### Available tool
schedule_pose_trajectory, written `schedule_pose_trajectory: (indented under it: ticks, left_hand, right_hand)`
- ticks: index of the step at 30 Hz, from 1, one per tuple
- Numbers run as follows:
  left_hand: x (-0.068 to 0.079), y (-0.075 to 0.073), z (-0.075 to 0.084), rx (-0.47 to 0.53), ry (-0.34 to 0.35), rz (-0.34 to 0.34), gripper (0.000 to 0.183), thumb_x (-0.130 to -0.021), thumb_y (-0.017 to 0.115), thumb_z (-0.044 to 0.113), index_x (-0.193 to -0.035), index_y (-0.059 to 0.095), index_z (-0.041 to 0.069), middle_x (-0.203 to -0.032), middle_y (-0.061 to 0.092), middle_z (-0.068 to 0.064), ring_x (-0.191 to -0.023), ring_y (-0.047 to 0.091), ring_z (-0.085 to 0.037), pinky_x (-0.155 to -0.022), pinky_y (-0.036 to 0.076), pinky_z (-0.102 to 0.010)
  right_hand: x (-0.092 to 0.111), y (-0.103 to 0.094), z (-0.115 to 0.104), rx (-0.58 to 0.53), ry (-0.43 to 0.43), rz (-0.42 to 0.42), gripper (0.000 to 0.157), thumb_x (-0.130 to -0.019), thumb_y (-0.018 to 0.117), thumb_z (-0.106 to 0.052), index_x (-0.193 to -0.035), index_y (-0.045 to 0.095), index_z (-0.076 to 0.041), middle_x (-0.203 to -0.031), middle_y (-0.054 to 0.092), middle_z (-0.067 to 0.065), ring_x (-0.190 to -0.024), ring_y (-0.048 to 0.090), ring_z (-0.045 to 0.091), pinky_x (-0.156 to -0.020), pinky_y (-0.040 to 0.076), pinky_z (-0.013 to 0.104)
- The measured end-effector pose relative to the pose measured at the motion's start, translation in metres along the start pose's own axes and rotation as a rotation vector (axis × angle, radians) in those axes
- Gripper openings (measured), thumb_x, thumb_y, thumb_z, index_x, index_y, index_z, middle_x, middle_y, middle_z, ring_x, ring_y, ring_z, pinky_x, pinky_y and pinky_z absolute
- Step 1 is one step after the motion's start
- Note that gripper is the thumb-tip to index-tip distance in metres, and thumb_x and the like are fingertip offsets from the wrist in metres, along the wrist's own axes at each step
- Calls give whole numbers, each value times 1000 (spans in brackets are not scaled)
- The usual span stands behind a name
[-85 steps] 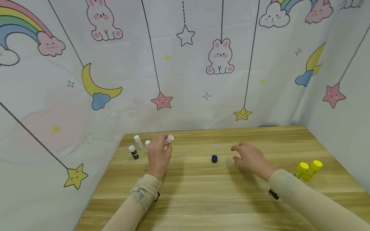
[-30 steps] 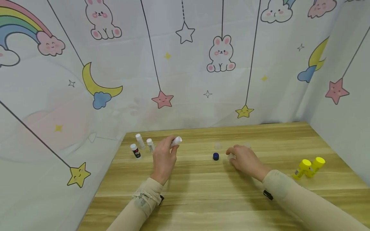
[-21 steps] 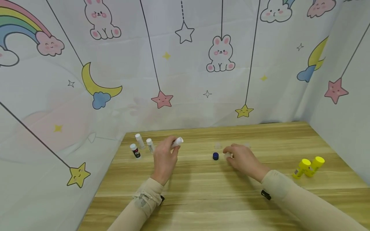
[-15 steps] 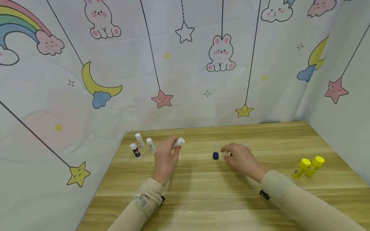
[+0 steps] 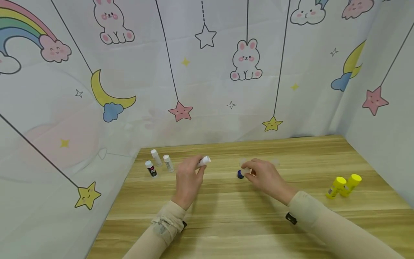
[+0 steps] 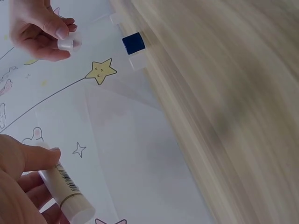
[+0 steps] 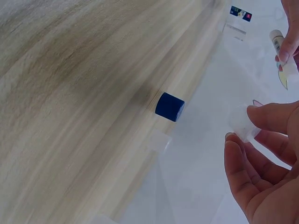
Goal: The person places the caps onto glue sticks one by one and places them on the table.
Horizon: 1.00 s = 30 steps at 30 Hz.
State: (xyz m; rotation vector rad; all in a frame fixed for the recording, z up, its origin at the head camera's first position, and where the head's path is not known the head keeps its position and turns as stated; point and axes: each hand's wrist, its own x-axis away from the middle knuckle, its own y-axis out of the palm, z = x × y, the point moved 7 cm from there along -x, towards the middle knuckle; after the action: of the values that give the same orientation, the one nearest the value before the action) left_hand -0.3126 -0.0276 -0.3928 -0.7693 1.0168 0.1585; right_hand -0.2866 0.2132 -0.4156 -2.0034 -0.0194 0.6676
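Observation:
My left hand (image 5: 188,180) grips a white glue stick (image 5: 204,160) above the table, one end pointing right. In the left wrist view a barcode shows on that glue stick (image 6: 67,184). My right hand (image 5: 266,176) pinches a small translucent cap (image 5: 244,172) between thumb and fingers, raised off the table. The right wrist view shows the same cap (image 7: 243,123) at the fingertips. A dark blue cap (image 5: 240,175) stands on the table just behind it, partly covered in the head view. Another translucent cap (image 7: 160,141) sits close to the blue one.
At the left back stand two white glue sticks (image 5: 168,163) and a dark-labelled one (image 5: 151,169) with a white top. Two yellow glue sticks (image 5: 336,187) stand at the right. One more faint translucent cap (image 5: 275,162) lies behind my right hand. A printed cloth (image 5: 220,118) borders the table.
My right hand has taken hold of the translucent cap, lifted it and moved left toward the blue cap. The left hand has shifted right with the glue stick.

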Motion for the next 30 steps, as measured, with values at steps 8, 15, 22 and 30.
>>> schedule_pose_trajectory:
  ticks: [8, 15, 22, 30]
  left_hand:
    - [1, 3, 6, 13, 10, -2, 33, -75, 88, 1, -104, 72, 7, -98, 74, -5, -89, 70, -23, -81, 55, -44]
    - [3, 7, 13, 27, 24, -3, 33, -75, 88, 1, -103, 72, 7, -96, 74, -5, -87, 70, -22, -79, 55, -45]
    - [6, 13, 21, 45, 49, -11, 33, -74, 89, 0, -101, 72, 6, -95, 73, -5, -87, 70, -22, -76, 56, -39]
    - [8, 19, 26, 58, 37, -39, 34, -74, 89, 1, -102, 71, 8, -95, 73, -3, -83, 69, -21, -74, 56, -41]
  right_hand:
    - [0, -4, -6, -18, -5, 31, 20, -87, 80, -12, -106, 76, -16, -91, 67, -7, -70, 56, 3, -59, 49, 26]
    - [-1, -5, -12, -47, -5, 35, 23, -86, 81, -10, -107, 76, -16, -90, 67, -8, -70, 56, 2, -61, 50, 25]
    - [-2, -3, -14, -57, 14, 34, 23, -87, 81, -13, -109, 76, -18, -93, 68, -9, -71, 57, 2, -63, 51, 25]
    - [-4, -5, -19, -77, -1, 62, 24, -87, 82, -16, -110, 76, -19, -95, 70, -10, -72, 58, 1, -64, 52, 25]
